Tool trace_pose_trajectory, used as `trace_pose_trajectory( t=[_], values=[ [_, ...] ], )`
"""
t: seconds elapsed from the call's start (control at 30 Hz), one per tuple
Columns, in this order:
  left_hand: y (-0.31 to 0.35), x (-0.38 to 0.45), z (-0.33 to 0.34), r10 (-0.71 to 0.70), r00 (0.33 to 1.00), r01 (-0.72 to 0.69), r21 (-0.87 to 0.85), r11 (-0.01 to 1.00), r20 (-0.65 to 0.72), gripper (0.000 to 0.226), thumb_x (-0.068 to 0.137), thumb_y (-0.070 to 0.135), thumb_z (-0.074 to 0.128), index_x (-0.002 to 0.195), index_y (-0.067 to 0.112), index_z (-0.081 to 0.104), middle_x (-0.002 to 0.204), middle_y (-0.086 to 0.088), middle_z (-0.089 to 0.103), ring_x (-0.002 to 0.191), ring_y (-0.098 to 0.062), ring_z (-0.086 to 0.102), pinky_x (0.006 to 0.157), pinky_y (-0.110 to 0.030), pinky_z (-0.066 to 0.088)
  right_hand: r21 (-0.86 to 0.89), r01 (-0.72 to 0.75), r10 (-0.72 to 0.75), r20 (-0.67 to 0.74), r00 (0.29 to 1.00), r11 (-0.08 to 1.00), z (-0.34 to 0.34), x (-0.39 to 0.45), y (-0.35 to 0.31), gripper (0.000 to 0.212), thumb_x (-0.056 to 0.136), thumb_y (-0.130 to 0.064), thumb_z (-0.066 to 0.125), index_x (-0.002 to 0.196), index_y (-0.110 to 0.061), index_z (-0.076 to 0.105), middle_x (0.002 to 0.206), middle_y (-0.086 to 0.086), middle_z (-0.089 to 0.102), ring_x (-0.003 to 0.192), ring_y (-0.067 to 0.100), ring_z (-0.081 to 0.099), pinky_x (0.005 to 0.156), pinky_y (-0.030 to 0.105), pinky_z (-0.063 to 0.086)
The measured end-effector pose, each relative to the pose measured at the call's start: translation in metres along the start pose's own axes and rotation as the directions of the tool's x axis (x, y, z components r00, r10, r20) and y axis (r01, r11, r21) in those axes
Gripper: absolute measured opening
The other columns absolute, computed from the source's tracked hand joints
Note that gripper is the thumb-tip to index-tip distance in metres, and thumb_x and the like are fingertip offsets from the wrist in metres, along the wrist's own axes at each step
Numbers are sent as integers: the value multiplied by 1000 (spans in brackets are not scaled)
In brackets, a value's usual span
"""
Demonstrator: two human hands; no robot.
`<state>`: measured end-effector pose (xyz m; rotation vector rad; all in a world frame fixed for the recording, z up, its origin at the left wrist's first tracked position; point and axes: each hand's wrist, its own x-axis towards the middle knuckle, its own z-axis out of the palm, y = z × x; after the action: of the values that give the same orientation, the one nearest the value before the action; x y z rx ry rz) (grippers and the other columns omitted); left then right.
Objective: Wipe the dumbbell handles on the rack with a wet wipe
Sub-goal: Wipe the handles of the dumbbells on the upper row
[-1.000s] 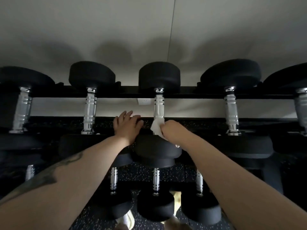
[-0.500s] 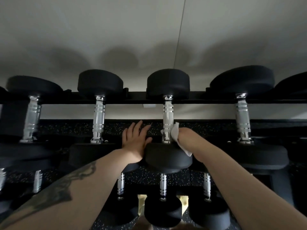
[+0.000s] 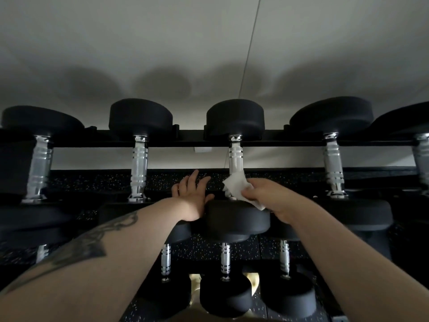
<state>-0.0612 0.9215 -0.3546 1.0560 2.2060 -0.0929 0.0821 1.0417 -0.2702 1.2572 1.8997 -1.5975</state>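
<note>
Black dumbbells with chrome handles lie in a row on the top tier of a black rack (image 3: 185,138). My right hand (image 3: 267,196) grips a white wet wipe (image 3: 235,185) wrapped around the near end of the middle dumbbell handle (image 3: 235,156). My left hand (image 3: 193,195) rests with straight fingers beside that dumbbell's near black head (image 3: 236,219), touching its left side. The part of the handle under the wipe is hidden.
Neighbouring chrome handles stand left (image 3: 138,166) and right (image 3: 333,166) on the same tier. A lower tier holds smaller dumbbells (image 3: 225,296) below my arms. A pale wall rises behind the rack, and speckled black flooring shows between the tiers.
The wipe slid along the near end of the middle handle, ending on its left front side. My left hand stayed beside the dumbbell head. The view shifted slightly.
</note>
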Motion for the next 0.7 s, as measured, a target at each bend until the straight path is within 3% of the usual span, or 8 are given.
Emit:
trace_pose_trajectory(
  t=[0.07, 0.13, 0.23, 0.33, 0.43, 0.57, 0.63, 0.7],
  values=[
    [1, 1, -2, -9, 1000, 9, 10, 1000, 2, 53, 101, 44, 29, 149, 37, 7, 159, 1, -12, 145, -26, -7, 115, -43, -3, -504, 26, -98, -116, 988, 863, 15, -10, -4, 32, 99, -17, 35, 127, -6, 49, 120, 15, 56, 104, 29, 57, 83, 35, 46],
    [1, 3, -3, -11, 1000, 10, 11, 1000, 16, 53, 101, 44, 30, 149, 38, 9, 159, 2, -11, 145, -26, -6, 115, -44, -1, -745, 82, -291, -154, 944, 662, 29, -25, -5, 35, 100, -22, 31, 131, -11, 43, 114, 10, 59, 100, 27, 59, 86, 34, 48],
    [-2, 6, -3, 1, 999, -1, 9, 1000, 41, 52, 101, 45, 31, 148, 40, 10, 159, 3, -11, 145, -27, -6, 116, -45, -2, -745, 190, -477, -191, 858, 639, 37, -48, 2, 34, 100, -26, 33, 130, -22, 48, 122, -2, 58, 113, 16, 52, 104, 23, 30],
    [-5, 8, -3, 22, 997, -20, -29, 999, 72, 52, 99, 47, 34, 146, 45, 12, 159, 5, -11, 145, -28, -7, 115, -47, -2, -692, 393, -639, -130, 758, 606, 35, -44, 16, 35, 98, -20, 38, 129, -22, 54, 130, -7, 58, 125, 5, 46, 117, 22, 6],
    [-7, 8, -4, 48, 995, -43, -53, 998, 88, 56, 96, 49, 41, 145, 48, 13, 159, 6, -9, 145, -28, -7, 115, -46, -3, -602, 480, -608, -11, 794, 638, 28, -33, 15, 34, 101, -21, 36, 130, -26, 52, 119, -13, 61, 117, -1, 50, 119, 29, -4],
    [-2, 3, -2, 59, 998, -59, 22, 998, 18, 54, 94, 44, 45, 142, 48, 20, 153, 2, 11, 138, -29, 13, 113, -44, 6, -698, 436, -492, 137, 860, 568, 26, -14, -9, 40, 103, -33, 21, 134, -28, 47, 101, -9, 66, 115, 2, 52, 115, 31, -18],
    [-1, 1, 1, 59, 997, -56, 56, 997, -59, 47, 93, 43, 46, 136, 47, 29, 144, 1, 25, 130, -27, 24, 110, -42, 13, -719, 416, -460, 151, 875, 557, 30, -8, -13, 44, 103, -37, 17, 132, -26, 48, 78, -8, 61, 115, 6, 54, 115, 33, -19],
    [-1, 2, 2, 63, 994, -59, 43, 997, -90, 42, 92, 43, 46, 132, 46, 34, 138, 0, 31, 126, -26, 27, 108, -40, 14, -721, 408, -498, 101, 861, 560, 33, -8, -7, 43, 103, -38, 17, 123, -23, 53, 79, -4, 62, 111, 9, 56, 114, 30, -19]
  ],
)
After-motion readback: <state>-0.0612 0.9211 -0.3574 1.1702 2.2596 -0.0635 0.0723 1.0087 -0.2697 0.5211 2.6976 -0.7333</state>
